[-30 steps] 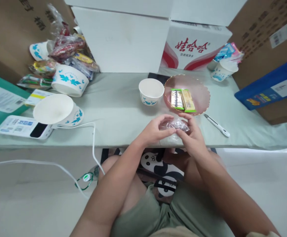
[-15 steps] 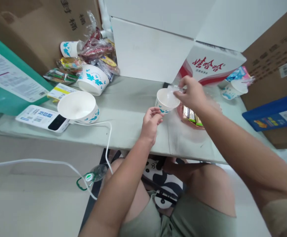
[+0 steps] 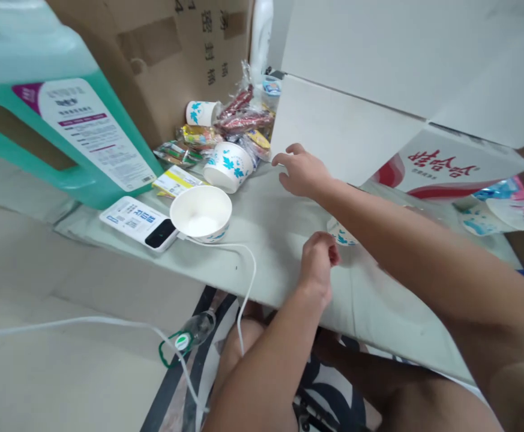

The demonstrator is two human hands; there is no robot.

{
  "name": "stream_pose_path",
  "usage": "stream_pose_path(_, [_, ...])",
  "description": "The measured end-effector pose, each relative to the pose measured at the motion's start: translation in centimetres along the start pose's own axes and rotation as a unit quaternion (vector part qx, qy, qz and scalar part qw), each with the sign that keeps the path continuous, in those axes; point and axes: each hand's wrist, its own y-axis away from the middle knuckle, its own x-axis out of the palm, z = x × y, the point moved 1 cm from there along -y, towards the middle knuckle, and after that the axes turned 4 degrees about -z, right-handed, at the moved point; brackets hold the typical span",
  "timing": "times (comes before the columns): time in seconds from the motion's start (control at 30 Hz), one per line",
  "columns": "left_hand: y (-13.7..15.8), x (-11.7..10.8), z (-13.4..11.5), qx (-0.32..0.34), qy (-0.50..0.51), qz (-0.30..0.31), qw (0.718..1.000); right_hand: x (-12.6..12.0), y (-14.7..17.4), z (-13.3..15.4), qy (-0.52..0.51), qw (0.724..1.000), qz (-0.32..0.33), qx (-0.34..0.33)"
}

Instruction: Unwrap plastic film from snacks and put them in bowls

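Note:
My right hand (image 3: 302, 171) reaches across the table, fingers apart and nothing in them, near a tipped white paper bowl (image 3: 228, 167) with blue leaves. My left hand (image 3: 319, 261) is low over the table with its fingers curled in; I see nothing in it. Right beside it is a small paper cup (image 3: 343, 234) with blue leaves, mostly hidden behind my right forearm. An upright paper bowl (image 3: 201, 213) stands farther left. Behind the tipped bowl are several wrapped snacks (image 3: 248, 120) and another paper cup (image 3: 202, 113) lying on its side.
A large green liquid jug (image 3: 81, 132) is at the left. A white device with a dark screen (image 3: 138, 223) lies by the front edge, with a white cable (image 3: 248, 258) running off the table. White boxes (image 3: 347, 129) and a red-and-white carton (image 3: 442, 165) line the back.
The view has swung left. My right hand has left the small cup, no longer holds the clear piece, and has moved left with fingers spread. My left fingers have curled in.

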Motion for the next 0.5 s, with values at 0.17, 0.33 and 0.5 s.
stream_pose_path(0.17, [-0.2,-0.7,-1.4,-0.001,0.0,0.004,1.0,4.3,-6.6,0.1,0.011,0.997,0.073,-0.009])
stream_pose_path(0.33, [-0.5,-1.4,-2.4,-0.006,0.015,-0.015,1.0,4.4,-7.5,0.0,0.015,0.998,0.052,-0.042])
stream_pose_path(0.5, [-0.7,-1.8,-2.2,0.007,0.003,-0.017,1.0,-1.1,-4.2,-0.6,0.007,0.998,-0.016,-0.059])
